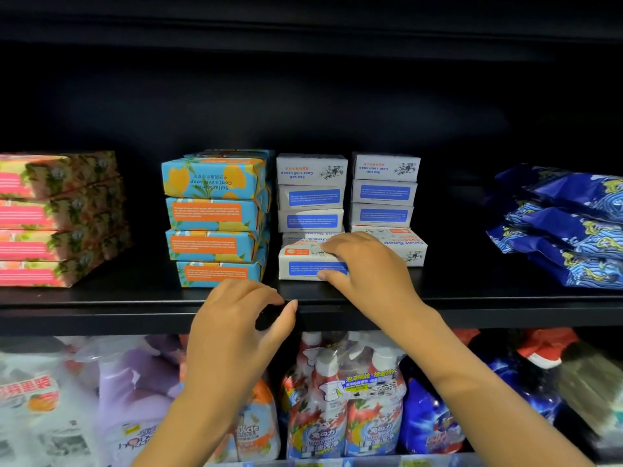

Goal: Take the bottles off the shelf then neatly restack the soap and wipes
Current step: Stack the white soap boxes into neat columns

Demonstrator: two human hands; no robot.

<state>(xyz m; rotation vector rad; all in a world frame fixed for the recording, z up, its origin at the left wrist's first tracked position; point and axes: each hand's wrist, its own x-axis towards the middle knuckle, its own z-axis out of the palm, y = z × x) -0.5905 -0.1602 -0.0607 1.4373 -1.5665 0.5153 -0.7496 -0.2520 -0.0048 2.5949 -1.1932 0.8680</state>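
On the black shelf (472,299) stand two stacks of white goat-milk soap boxes (312,197) (384,192). My right hand (365,261) grips the bottom white soap box (300,261) of the left stack, fingers on top and thumb on its front. My left hand (236,318) hovers at the shelf's front edge with curled fingers and holds nothing. A stack of blue-and-orange soap boxes (214,217) stands to the left of the white ones. Blue wipe packs (566,227) lie piled at the right.
A stack of pink floral boxes (54,219) sits at the far left of the shelf. The lower shelf holds detergent spray bottles (344,399), a purple bottle (135,396) and blue refill pouches (435,423). The shelf above hangs low over the stacks.
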